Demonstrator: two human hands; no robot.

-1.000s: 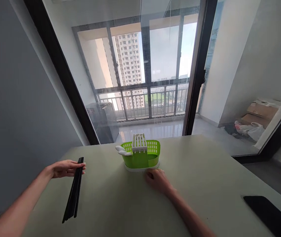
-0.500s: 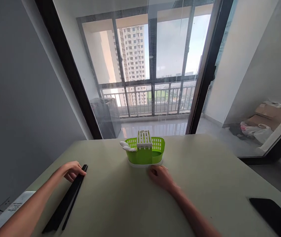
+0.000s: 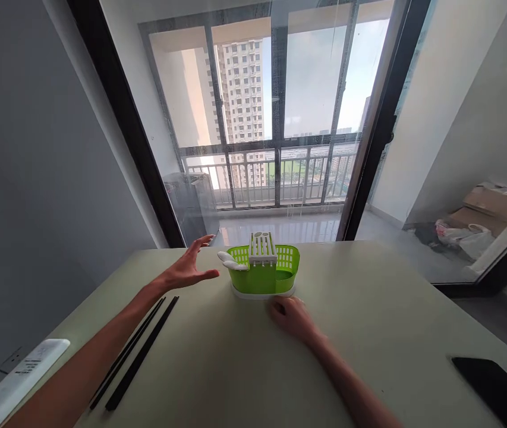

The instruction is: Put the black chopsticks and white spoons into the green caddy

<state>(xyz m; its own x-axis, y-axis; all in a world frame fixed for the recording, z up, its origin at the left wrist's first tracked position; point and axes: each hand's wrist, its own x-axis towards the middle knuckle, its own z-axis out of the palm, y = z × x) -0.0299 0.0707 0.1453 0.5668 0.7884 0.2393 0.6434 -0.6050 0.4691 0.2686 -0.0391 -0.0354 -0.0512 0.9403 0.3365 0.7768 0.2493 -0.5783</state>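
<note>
A green utensil basket (image 3: 257, 282) with a white base and a white slotted cover (image 3: 263, 248) stands at the middle of the table. Two white spoon-like ends (image 3: 230, 261) stick out over its left side. My left hand (image 3: 191, 266) is in the air to the left of the basket, thumb and fingers spread, holding nothing. Below that hand lie black chopsticks (image 3: 146, 348), slanting across the table. Resting on the table, my right hand (image 3: 292, 315) is curled into a fist at the basket's front base, and I see nothing in it.
On the table's left edge lies a white power strip-like object (image 3: 39, 362). A black flat object, perhaps a phone (image 3: 496, 386), is at the right edge. Behind the table (image 3: 360, 297) stands a glass door; cardboard boxes (image 3: 485, 208) and bags are beyond it.
My left hand has let go of the black chopsticks and moved up and right toward the basket, its fingers opening. The chopsticks now lie on the table. My right hand has stayed put.
</note>
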